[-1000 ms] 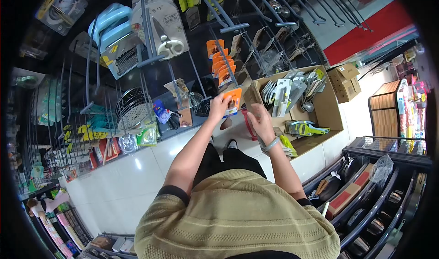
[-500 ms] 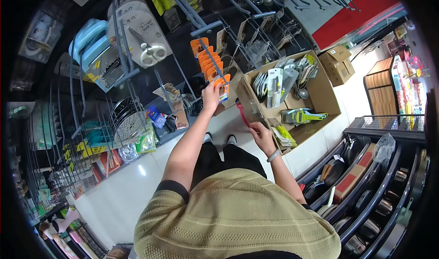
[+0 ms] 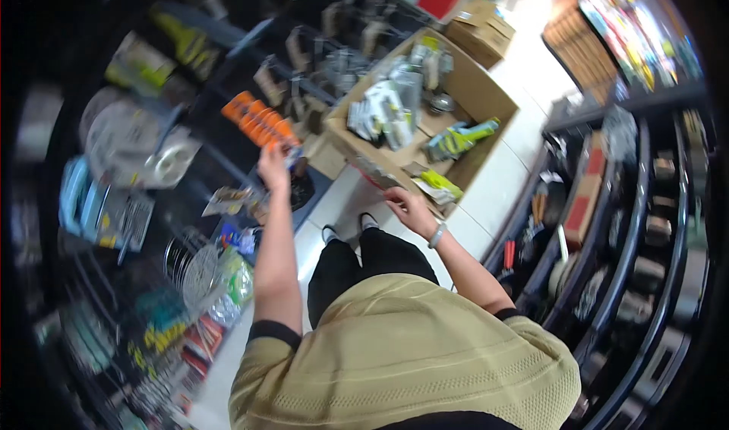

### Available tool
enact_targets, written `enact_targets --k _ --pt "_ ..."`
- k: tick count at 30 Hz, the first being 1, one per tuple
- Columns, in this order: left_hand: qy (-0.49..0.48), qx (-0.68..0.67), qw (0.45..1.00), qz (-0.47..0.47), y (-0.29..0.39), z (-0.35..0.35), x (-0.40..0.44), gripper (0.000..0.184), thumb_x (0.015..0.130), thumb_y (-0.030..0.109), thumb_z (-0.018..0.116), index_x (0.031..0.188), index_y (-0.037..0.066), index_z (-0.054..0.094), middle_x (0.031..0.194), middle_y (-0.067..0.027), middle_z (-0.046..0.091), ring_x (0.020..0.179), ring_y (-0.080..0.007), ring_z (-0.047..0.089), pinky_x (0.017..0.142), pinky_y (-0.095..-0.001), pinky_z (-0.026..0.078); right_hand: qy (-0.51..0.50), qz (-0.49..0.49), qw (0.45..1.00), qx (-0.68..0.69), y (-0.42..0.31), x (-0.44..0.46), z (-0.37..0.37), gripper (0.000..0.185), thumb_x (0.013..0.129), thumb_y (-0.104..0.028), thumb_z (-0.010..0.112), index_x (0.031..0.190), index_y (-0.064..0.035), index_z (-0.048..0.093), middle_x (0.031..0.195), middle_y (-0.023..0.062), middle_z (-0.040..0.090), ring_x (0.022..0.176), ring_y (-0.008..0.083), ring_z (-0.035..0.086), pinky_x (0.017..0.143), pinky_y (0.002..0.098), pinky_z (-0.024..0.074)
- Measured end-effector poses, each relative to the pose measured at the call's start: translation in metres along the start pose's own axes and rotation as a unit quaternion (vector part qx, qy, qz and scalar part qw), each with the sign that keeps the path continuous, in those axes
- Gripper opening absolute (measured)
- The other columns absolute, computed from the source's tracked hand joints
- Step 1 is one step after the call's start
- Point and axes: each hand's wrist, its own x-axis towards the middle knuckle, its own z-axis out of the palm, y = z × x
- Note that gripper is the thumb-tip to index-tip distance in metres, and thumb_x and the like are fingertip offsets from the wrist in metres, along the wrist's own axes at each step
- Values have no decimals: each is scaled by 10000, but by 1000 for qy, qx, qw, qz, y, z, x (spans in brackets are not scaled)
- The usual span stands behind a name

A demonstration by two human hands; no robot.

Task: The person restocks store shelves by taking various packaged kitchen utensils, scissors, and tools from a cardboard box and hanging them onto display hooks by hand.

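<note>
My left hand (image 3: 274, 164) is at the near end of a row of orange-carded packages (image 3: 258, 120) hanging on the dark rack. Its fingers are closed against the nearest card; blur hides the exact grip. My right hand (image 3: 410, 209), with a band at the wrist, is beside the near side of an open cardboard box (image 3: 480, 148). Its fingers are bent together by a thin red strip (image 3: 370, 179) at the box's side. Inside the box lie white-carded utensils (image 3: 386, 113) and green-and-grey packaged tools (image 3: 460, 140).
Scissors on a round white card (image 3: 171, 157) and blue-handled graters (image 3: 80, 195) hang at the left. A second carton (image 3: 481, 32) stands behind the box. Dark shelving (image 3: 642, 202) with pans and packages runs along the right.
The view has swung, shifting the rack and box leftward. My left hand has gone from holding an orange card out front to the hanging row. My right hand has lowered from open to bent fingers.
</note>
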Motion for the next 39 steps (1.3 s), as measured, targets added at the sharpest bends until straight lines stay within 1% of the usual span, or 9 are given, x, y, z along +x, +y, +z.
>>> enact_targets --k 6,12,18,20,23,26,27,31,39 --pt "117 -56 987 95 -58 19 -10 390 842 119 613 1158 -27 437 965 -137 604 906 -228 588 825 -318 446 84 44 995 2 28 -5 -27 185 845 -121 584 996 -14 573 900 152 643 789 236 645 702 323 521" --pt "-88 -47 995 4 -45 -1 -105 333 870 92 558 1158 -14 429 877 -105 573 818 -175 552 767 -286 436 287 113 949 73 92 11 -69 178 858 -139 585 987 -16 579 874 117 639 733 168 615 674 283 501" --pt "-288 -46 956 -28 -61 6 -153 205 891 80 525 1079 1 514 797 -88 617 751 -135 603 688 -240 480 354 199 783 471 140 38 -117 294 888 -121 545 1133 20 463 951 86 570 809 150 582 668 255 496" --pt "-310 -28 950 -27 -55 10 -156 197 890 74 523 1074 4 523 798 -81 618 750 -127 601 691 -233 480 302 206 847 386 165 44 -123 340 872 -173 567 1156 -18 463 1017 131 587 845 212 600 672 305 510" --pt "-327 -10 945 -26 -42 14 -155 177 886 72 527 1050 6 541 797 -73 617 744 -117 594 690 -228 476 103 254 959 -75 134 41 -128 454 852 -341 571 1205 -79 456 1097 189 584 910 314 597 824 414 457" --pt "-318 6 948 0 -38 18 -152 163 862 93 551 1005 20 574 784 -105 641 712 -162 620 665 -277 489 -64 253 855 -449 115 36 -108 611 825 -498 525 1306 -152 376 1120 226 570 1022 367 536 913 442 346" --pt "-310 12 951 13 -37 18 -151 159 851 103 561 988 27 588 778 -122 653 697 -186 634 653 -302 496 -118 277 838 -454 114 37 -105 667 811 -602 447 1334 -199 359 1136 219 573 1129 417 459 997 482 204" --pt "-309 35 950 17 -34 18 -152 163 838 121 571 966 25 602 798 -140 658 719 -227 649 671 -320 504 -209 310 808 -455 124 46 -91 719 794 -634 441 1358 -199 340 1170 211 563 1175 418 437 993 493 198" --pt "-301 49 952 18 -25 9 -161 162 828 90 573 961 7 611 791 -142 652 698 -225 637 656 -312 497 -63 242 866 -432 133 74 -91 631 793 -471 573 1309 -159 384 1201 192 529 1136 366 477 936 466 349"
